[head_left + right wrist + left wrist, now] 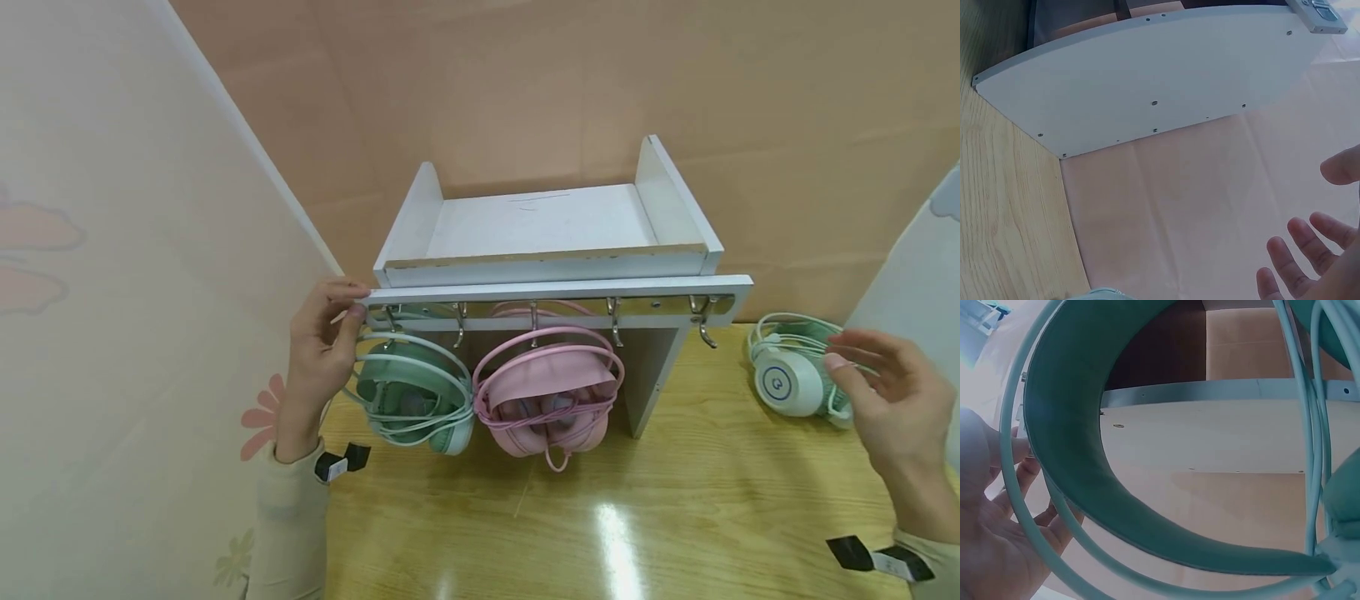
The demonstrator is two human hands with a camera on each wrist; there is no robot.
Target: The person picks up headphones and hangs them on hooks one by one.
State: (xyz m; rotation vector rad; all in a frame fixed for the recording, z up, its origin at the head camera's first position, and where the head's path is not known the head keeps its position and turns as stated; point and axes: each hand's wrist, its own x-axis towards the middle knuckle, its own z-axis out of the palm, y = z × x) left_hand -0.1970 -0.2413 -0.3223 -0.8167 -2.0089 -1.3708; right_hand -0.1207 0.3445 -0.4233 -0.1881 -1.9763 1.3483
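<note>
My left hand (318, 362) pinches the left end of the white hook rail (450, 293), fingertips at its top and thumb in front. Right beside that hand, green headphones (416, 367) with a bundled cord hang from the rail; in the left wrist view their dark green headband (1063, 412) fills much of the picture. Pink headphones (551, 379) hang next to them. Over at the right, my right hand (896, 400) holds nothing, its fingers apart and slightly bent. Beyond it lies another pair of green headphones (787, 383), partly covered by the fingers in the head view.
Behind the rail, a white shelf (547, 225) stands on the wooden table (525, 533) against a brown-covered wall (510, 92). Metal hooks (703, 321) stick out at the rail's right part. A pale panel (150, 250) rises at the left, and another (918, 275) at the right.
</note>
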